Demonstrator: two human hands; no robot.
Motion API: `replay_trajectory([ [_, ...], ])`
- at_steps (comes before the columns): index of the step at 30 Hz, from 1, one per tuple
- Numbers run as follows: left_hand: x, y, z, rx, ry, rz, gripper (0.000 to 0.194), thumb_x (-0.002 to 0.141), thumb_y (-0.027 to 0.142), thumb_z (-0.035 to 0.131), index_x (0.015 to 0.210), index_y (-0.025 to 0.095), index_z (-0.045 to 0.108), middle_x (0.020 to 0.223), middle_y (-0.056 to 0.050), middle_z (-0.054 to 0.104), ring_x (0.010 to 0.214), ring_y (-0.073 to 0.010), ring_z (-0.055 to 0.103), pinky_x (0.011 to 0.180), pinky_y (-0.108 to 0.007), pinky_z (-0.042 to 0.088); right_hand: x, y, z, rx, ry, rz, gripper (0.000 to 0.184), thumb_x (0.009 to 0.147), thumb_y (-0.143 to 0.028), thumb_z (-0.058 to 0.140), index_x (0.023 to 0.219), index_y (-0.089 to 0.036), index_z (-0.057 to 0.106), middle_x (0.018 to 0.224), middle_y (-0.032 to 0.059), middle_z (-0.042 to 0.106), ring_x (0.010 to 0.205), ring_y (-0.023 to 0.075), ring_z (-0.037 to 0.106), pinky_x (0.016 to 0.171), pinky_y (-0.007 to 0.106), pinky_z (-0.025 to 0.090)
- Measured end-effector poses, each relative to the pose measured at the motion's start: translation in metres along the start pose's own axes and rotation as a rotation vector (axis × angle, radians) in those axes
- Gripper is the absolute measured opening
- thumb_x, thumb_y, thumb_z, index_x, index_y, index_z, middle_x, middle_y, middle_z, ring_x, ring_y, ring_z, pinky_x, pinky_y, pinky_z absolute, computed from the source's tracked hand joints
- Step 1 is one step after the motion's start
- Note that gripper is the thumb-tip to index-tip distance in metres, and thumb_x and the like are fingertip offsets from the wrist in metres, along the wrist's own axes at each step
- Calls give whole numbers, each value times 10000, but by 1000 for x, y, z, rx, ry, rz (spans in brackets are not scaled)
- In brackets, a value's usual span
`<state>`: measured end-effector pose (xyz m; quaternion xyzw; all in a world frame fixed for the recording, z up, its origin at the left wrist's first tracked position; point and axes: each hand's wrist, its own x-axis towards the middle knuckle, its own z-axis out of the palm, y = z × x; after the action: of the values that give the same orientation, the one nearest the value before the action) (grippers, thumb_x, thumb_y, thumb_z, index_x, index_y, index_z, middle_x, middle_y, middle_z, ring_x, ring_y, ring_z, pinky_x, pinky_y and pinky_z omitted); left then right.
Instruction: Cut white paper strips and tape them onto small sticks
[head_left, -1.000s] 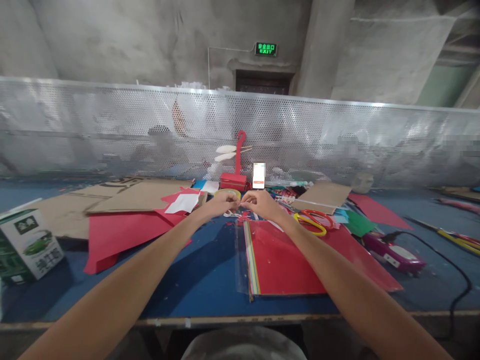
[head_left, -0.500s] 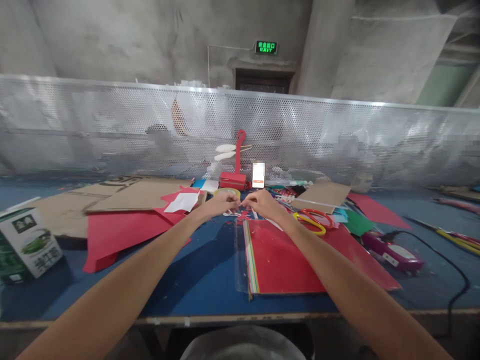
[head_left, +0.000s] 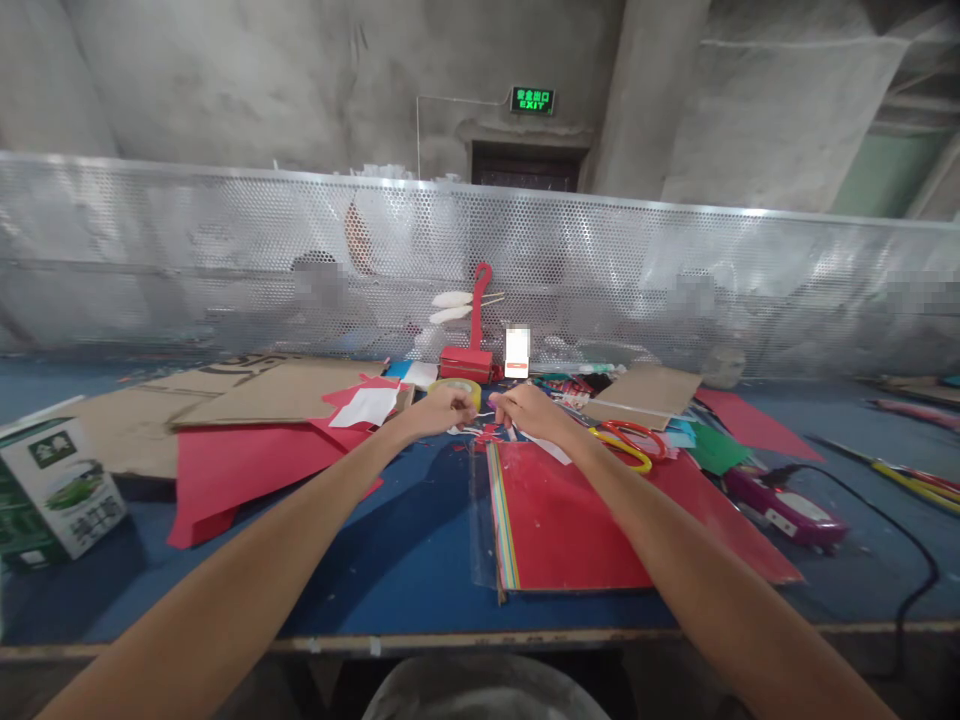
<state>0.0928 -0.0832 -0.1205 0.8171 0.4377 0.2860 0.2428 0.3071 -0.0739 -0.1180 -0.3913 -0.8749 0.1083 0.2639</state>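
Observation:
My left hand (head_left: 452, 408) is closed in a pinch over the middle of the table, in front of a yellow tape roll (head_left: 463, 388). Just to its right, my right hand (head_left: 523, 406) also has its fingers pressed together. A small gap separates the fingertips. Whatever they pinch is too small to make out. Red paper scraps (head_left: 489, 433) and white slips lie below them. Under my right forearm rests a stack of coloured paper (head_left: 570, 520), red on top, in a clear sleeve. Scissors with yellow and red handles (head_left: 636, 440) lie beside that forearm.
A red box (head_left: 466, 362) with a tall hooked strip stands behind my hands, near a lit phone (head_left: 517, 352). Cardboard (head_left: 255, 392), red paper (head_left: 255, 470) and a milk carton (head_left: 60, 490) are left. A purple corded device (head_left: 787, 508) lies right. A perforated metal screen (head_left: 225, 260) closes the back.
My hands have drawn slightly apart; before, their fingertips nearly met. My right hand has turned a little, fingers pointing lower. The objects on the table stay where they were.

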Motion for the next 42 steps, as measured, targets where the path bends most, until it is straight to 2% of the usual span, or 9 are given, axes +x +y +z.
replay_trajectory([
  [5, -7, -3, -5, 350, 73, -89, 74, 673, 230, 615, 652, 214, 683, 650, -14, 650, 615, -165, 570, 615, -249, 394, -6, 12, -19, -198, 71, 147, 475, 963, -407, 387, 682, -178, 694, 663, 46, 690, 633, 147, 621, 590, 232, 347],
  [10, -9, -8, -3, 417, 123, -153, 85, 638, 274, 682, 682, 217, 638, 619, -5, 617, 620, -186, 576, 756, -298, 420, -14, 32, -27, -282, -82, 258, 192, 840, -334, 587, 767, -196, 698, 673, 38, 690, 606, 159, 607, 572, 238, 338],
  [13, -9, -9, -2, 447, 127, -144, 141, 650, 315, 689, 699, 212, 607, 634, -12, 609, 647, -203, 587, 816, -334, 418, -16, 39, -21, -324, -153, 235, 125, 766, -324, 663, 780, -204, 698, 740, 40, 699, 666, 170, 620, 591, 234, 353],
  [17, -8, -8, -3, 542, 132, -135, 183, 714, 386, 643, 746, 211, 599, 685, -30, 622, 732, -236, 603, 872, -373, 399, -14, 38, -8, -397, -133, 254, 245, 710, -337, 704, 920, -213, 684, 867, 65, 703, 775, 208, 635, 632, 247, 380],
  [22, -6, -9, -7, 561, 206, -109, 193, 791, 402, 560, 776, 215, 607, 834, -49, 656, 835, -234, 606, 852, -333, 407, -12, 35, 0, -442, -138, 273, 374, 702, -337, 706, 1054, -227, 648, 997, 99, 701, 884, 262, 644, 672, 279, 406],
  [33, -7, -5, -6, 588, 219, -90, 130, 800, 314, 536, 782, 226, 631, 849, -48, 664, 842, -234, 607, 774, -305, 407, -8, 44, -3, -413, -97, 247, 305, 725, -111, 609, 1007, -208, 678, 992, 86, 710, 873, 232, 653, 678, 262, 416],
  [35, -6, -2, -6, 537, 230, -71, 112, 792, 301, 546, 788, 226, 629, 857, -39, 668, 837, -221, 606, 755, -291, 410, -7, 41, -10, -303, -44, 247, 252, 724, -121, 620, 958, -181, 690, 936, 84, 712, 816, 209, 651, 656, 250, 422],
  [37, -4, 0, -5, 416, 215, -26, 106, 787, 303, 561, 791, 214, 620, 862, -35, 671, 822, -201, 610, 737, -279, 423, -7, 35, -16, -44, -3, 216, 212, 735, -144, 626, 937, -152, 692, 858, 71, 707, 723, 167, 637, 611, 226, 428],
  [42, 0, 8, 5, -167, 37, -9, 311, 784, 373, 617, 1033, 190, 575, 889, -56, 673, 768, -174, 642, 665, -273, 487, -7, 11, -18, 616, 49, 168, 234, 750, -262, 672, 940, -126, 660, 742, 34, 667, 545, 91, 545, 469, 183, 403],
])
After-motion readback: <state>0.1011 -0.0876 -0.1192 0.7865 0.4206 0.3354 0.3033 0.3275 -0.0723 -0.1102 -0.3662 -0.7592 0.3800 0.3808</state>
